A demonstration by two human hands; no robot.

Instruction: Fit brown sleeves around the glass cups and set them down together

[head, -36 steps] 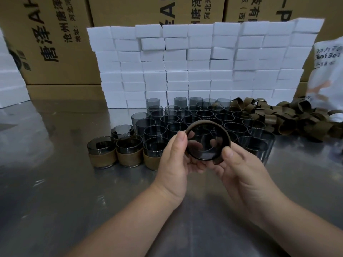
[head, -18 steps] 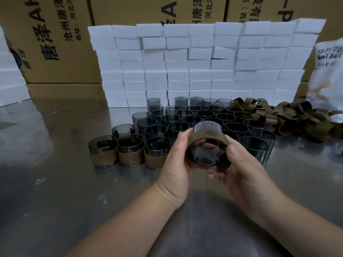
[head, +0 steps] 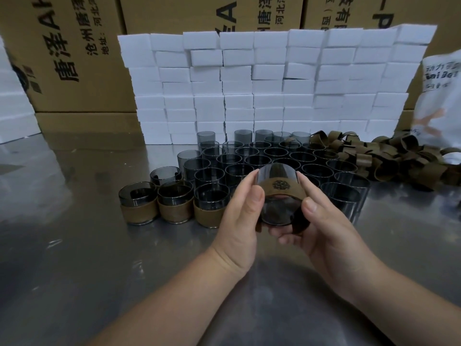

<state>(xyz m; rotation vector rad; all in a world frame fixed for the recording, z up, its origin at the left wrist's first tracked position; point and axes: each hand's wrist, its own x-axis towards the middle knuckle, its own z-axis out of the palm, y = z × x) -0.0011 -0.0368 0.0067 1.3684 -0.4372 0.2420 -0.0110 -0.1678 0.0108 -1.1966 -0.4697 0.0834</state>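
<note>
Both hands hold one smoky glass cup (head: 277,211) tilted with its base toward me, above the steel table. A brown sleeve (head: 282,189) with a dark emblem wraps its middle. My left hand (head: 239,216) grips the cup's left side and my right hand (head: 321,226) cups its right side and underside. Several sleeved cups (head: 174,203) stand in a row at the left, one more behind them. Bare glass cups (head: 269,156) are packed in rows behind my hands. Loose brown sleeves (head: 389,158) lie in a pile at the right.
A wall of white foam blocks (head: 269,83) stands behind the cups, with cardboard boxes (head: 74,53) further back. A white printed bag (head: 441,96) sits at the far right. More white foam (head: 12,103) is at the left edge. Bare steel table (head: 74,245) lies to the left and front.
The sleeve, held as an open ring around the cup's end a second ago, now sits around the cup's middle. The cup has turned so the emblem faces up.
</note>
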